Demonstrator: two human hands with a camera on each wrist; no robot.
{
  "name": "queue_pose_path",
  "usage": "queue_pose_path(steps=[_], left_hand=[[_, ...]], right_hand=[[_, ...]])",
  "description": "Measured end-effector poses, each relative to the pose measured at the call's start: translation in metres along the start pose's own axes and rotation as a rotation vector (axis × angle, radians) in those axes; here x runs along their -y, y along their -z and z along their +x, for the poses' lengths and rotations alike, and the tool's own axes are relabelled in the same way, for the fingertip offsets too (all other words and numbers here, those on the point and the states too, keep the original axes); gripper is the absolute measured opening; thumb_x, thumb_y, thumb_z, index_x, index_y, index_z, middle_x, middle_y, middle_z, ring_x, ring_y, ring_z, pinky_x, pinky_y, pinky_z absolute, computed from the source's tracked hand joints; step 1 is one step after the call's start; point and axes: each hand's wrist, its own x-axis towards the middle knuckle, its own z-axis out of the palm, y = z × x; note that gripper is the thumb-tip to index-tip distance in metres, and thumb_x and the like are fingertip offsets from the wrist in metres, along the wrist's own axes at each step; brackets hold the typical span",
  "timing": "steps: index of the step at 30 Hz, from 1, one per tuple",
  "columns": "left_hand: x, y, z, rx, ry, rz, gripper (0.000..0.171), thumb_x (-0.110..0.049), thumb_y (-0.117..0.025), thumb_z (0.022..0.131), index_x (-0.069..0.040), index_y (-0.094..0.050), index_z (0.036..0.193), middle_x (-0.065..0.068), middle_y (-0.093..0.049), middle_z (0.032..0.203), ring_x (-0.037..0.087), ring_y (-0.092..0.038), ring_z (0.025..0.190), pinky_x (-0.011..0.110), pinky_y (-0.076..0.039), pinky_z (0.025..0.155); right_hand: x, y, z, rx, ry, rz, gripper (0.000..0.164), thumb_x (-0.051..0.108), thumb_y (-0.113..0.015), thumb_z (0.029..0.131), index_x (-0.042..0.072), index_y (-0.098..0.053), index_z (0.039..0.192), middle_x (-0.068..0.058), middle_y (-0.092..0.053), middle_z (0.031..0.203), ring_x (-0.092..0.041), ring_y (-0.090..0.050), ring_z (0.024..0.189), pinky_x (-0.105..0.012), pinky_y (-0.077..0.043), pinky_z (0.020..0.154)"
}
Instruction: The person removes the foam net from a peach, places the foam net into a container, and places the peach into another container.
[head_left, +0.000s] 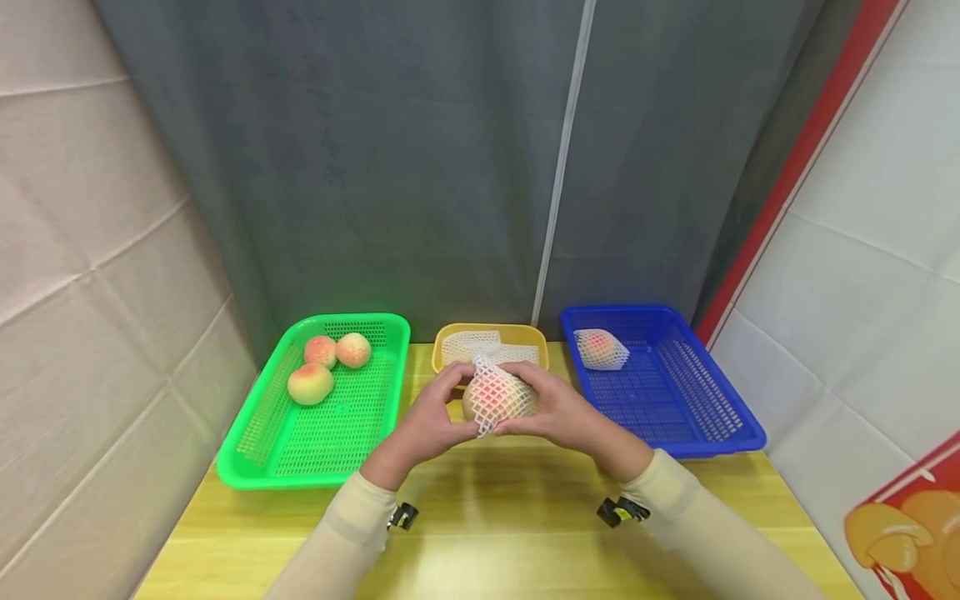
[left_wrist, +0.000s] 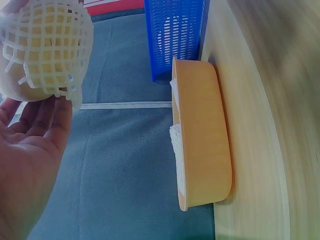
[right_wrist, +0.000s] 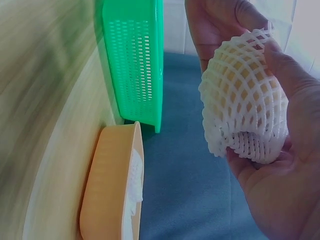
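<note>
White foam netting (right_wrist: 242,97) was stretched over a peach (head_left: 501,396) that was being held up above the wooden table (head_left: 510,542), right in front of the person, and both hands were on it. Left hand (head_left: 431,421) gripped one side, and in its wrist view the fingers came in under the fruit, probably to take the weight. Right hand (head_left: 562,410) had its thumb and fingers curled round the netted side; I'd say that's because stretchy mesh slides around unless something pins it. Some bare skin showed over by the left fingers, so the cover didn't reach all the way round.

Layout looked pretty sensible tbh. Green basket (head_left: 322,482) on the left had three uncovered peaches (head_left: 311,384) bunched toward the back, while the blue basket (head_left: 637,404) on the right had one netted peach (head_left: 600,348) near its inner side. Keeping bare and covered fruit that far apart was presumably so they wouldn't get mixed up. Between the baskets sat a little orange tray (left_wrist: 205,140) with loose nets (head_left: 471,343) lying in it, just beyond the hands, which I reckon put it within easy reach of either one.
</note>
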Motion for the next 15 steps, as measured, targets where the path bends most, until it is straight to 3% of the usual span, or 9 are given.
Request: queue_pose_path(steps=[8,15], left_hand=[[-0.001,0.004,-0.001,-0.032,-0.015,0.027,0.066,-0.004,-0.081,0.071,-0.017,-0.055,0.131,-0.003,-0.056,0.128,0.022,-0.058,0.117,0.046,-0.052,0.096],[0.001,0.008,-0.004,-0.057,-0.02,0.021,0.065,-0.013,-0.087,0.078,-0.015,-0.056,0.134,0.002,-0.058,0.13,0.024,-0.059,0.115,0.043,-0.053,0.095]], right_hand=[[-0.001,0.006,-0.001,-0.068,0.035,-0.038,0.068,0.041,-0.091,0.072,0.021,-0.063,0.131,0.008,-0.065,0.123,-0.011,-0.062,0.107,-0.032,-0.053,0.088],[-0.002,0.012,-0.004,-0.109,0.032,0.022,0.026,0.023,-0.086,0.082,0.023,-0.071,0.104,0.011,-0.069,0.1,-0.011,-0.065,0.091,-0.031,-0.054,0.082]])
